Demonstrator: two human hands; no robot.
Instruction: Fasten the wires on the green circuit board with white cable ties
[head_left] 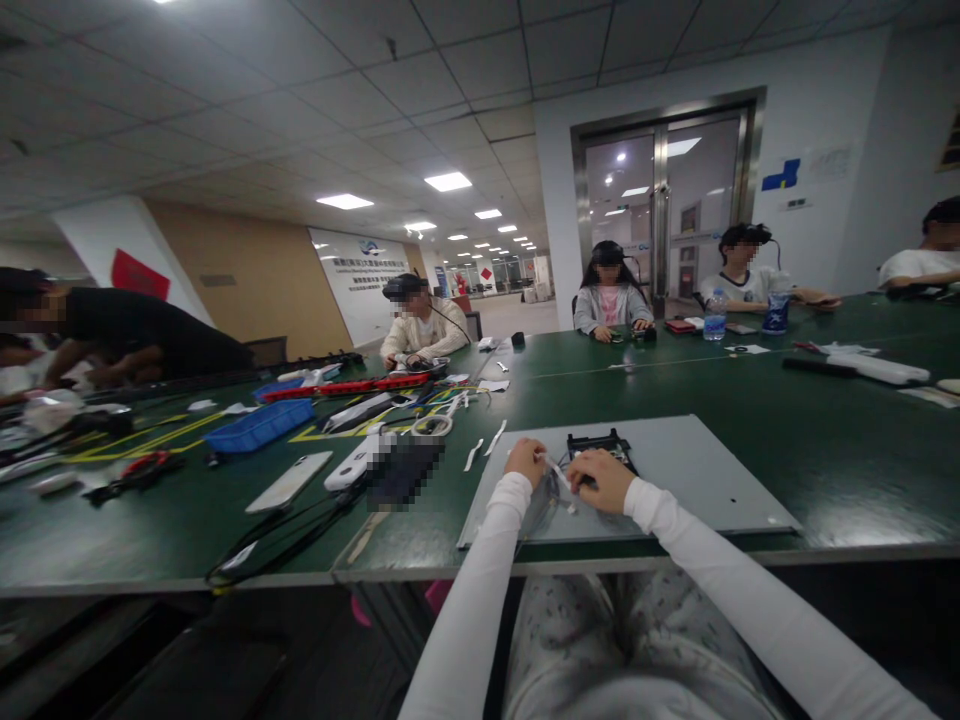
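Note:
Both my hands rest on a grey mat (690, 480) at the near edge of a green table (825, 420). My left hand (525, 462) is closed in a pinch on one end of a thin white strip (559, 476). My right hand (602, 480) is closed on the strip's other end. A small black frame-like part (598, 441) lies on the mat just behind my right hand. A clear plastic bag (541, 512) lies under my left wrist. Both arms wear white sleeves.
Left of the mat lie white strips (484, 445), a white phone (289, 482), a white device (354, 466), black cables (285, 545), a blue tray (259, 424) and a red tool (142, 466). Several other people sit around the table. Bottles (715, 315) stand at the far side.

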